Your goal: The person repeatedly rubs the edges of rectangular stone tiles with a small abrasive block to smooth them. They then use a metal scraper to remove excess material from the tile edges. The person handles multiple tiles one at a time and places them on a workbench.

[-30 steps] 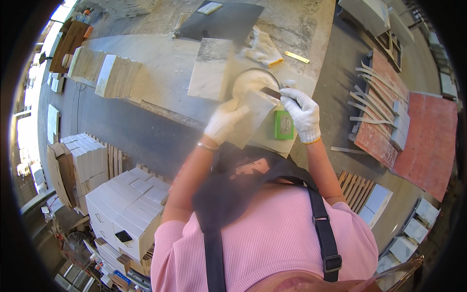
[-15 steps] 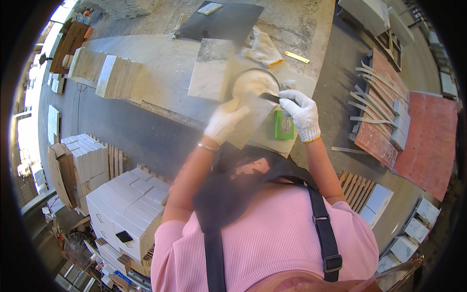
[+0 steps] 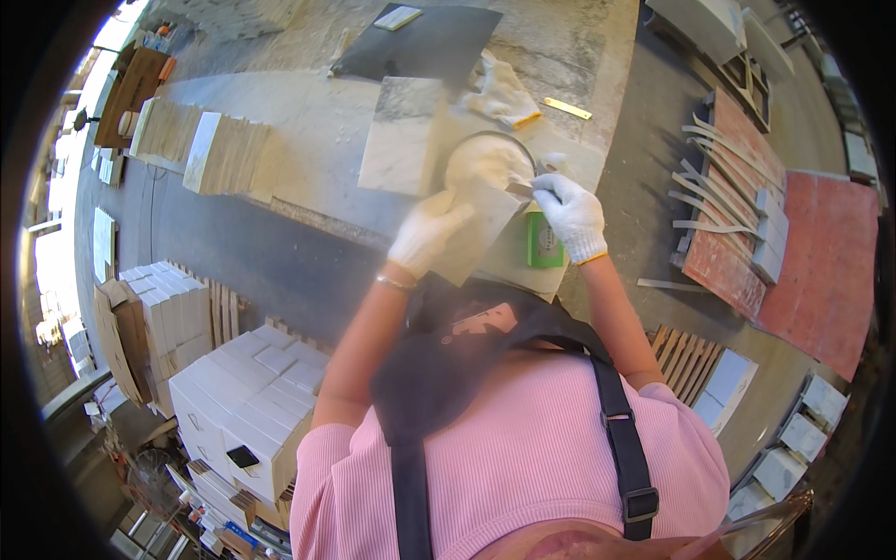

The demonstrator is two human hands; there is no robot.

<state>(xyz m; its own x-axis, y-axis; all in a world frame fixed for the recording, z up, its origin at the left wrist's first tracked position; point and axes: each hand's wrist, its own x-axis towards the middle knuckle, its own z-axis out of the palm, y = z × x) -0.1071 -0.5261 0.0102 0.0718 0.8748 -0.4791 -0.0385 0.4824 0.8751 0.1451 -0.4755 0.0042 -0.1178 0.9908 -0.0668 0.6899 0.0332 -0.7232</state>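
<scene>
In a white knit glove, my left hand (image 3: 427, 235) grips the near-left edge of a pale stone tile (image 3: 481, 233), which is held tilted. My right hand (image 3: 571, 219), gloved the same way, is closed around a small putty knife (image 3: 519, 189). Its blade is by the tile's upper right corner; whether it touches is unclear. Just beyond the tile lies a round dark-rimmed pan (image 3: 530, 149) with a creamy white filling (image 3: 485, 161). A green box (image 3: 543, 245) sits below my right hand. Another marble tile (image 3: 403, 140) lies left of the pan.
A spare white glove (image 3: 504, 93) and a yellow strip (image 3: 567, 108) lie beyond the pan. A black sheet (image 3: 420, 42) is farther back. Stacked tiles (image 3: 224, 154) stand at the left, white boxes (image 3: 247, 401) at lower left. Curved strips (image 3: 714, 182) rest on a red board at the right.
My right hand has moved slightly left and down, and the putty knife has turned so its blade looks lighter. My left hand and the tile have barely shifted.
</scene>
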